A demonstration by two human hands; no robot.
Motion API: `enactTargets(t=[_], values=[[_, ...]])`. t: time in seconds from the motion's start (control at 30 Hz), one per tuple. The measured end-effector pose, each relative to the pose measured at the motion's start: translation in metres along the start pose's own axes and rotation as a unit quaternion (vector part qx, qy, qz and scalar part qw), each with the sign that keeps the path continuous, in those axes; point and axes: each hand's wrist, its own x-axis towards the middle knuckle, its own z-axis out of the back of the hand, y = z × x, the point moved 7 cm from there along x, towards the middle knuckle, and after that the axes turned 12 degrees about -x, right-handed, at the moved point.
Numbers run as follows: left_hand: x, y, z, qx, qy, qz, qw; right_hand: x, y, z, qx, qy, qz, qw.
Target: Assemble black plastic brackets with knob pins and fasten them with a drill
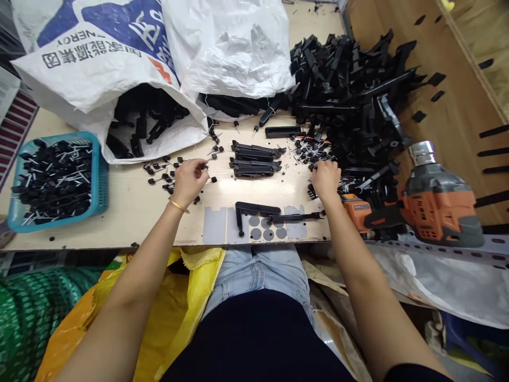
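My left hand [190, 179] reaches over the wooden table [131, 212] and pinches a small black-headed screw pin among several loose pins [161, 172]. A gold bangle sits on that wrist. My right hand [325, 178] rests knuckles up, fingers curled down into a scatter of small screws and clips [308, 151] at the foot of a big heap of black plastic parts [350, 90]. What its fingers hold is hidden. Two assembled black bars [254, 159] lie between the hands. A bent black arm piece [274, 214] lies near the table's front edge.
A blue basket [99, 180] full of black pins stands at the left. White woven sacks [159, 58] of black parts lie at the back. An orange and grey power driver [433, 199] rests at the right edge. Yellow and green sacks sit beside my lap.
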Motion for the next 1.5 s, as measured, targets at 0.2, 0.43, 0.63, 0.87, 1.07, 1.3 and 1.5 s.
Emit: enactTargets(t=[0.2,0.43,0.63,0.87,1.07,1.3,1.5], values=[[-0.063,-0.019,-0.021,-0.247,0.091,0.086,0.961,0.030,0.013,-0.010,-0.038,-0.013,0.068,0.997],[-0.069,-0.017,-0.051,-0.235,0.093,0.079,0.964,0.007,-0.004,0.021,0.252,-0.052,-0.019,0.966],[-0.075,-0.053,-0.050,-0.108,0.132,-0.076,0.982,-0.085,0.024,0.024,0.535,0.094,-0.024,0.839],[-0.074,-0.057,-0.048,-0.070,0.115,-0.118,0.984,-0.123,0.041,0.000,0.531,0.097,-0.034,0.841],[-0.088,-0.061,-0.055,-0.007,0.117,-0.170,0.978,-0.129,0.062,0.031,0.283,-0.044,0.138,0.948],[-0.077,-0.046,-0.045,-0.075,0.097,-0.088,0.988,-0.144,0.088,0.041,0.109,-0.084,0.259,0.956],[-0.082,-0.058,-0.055,0.010,0.166,-0.151,0.974,-0.145,0.083,0.020,0.190,-0.089,0.233,0.950]])
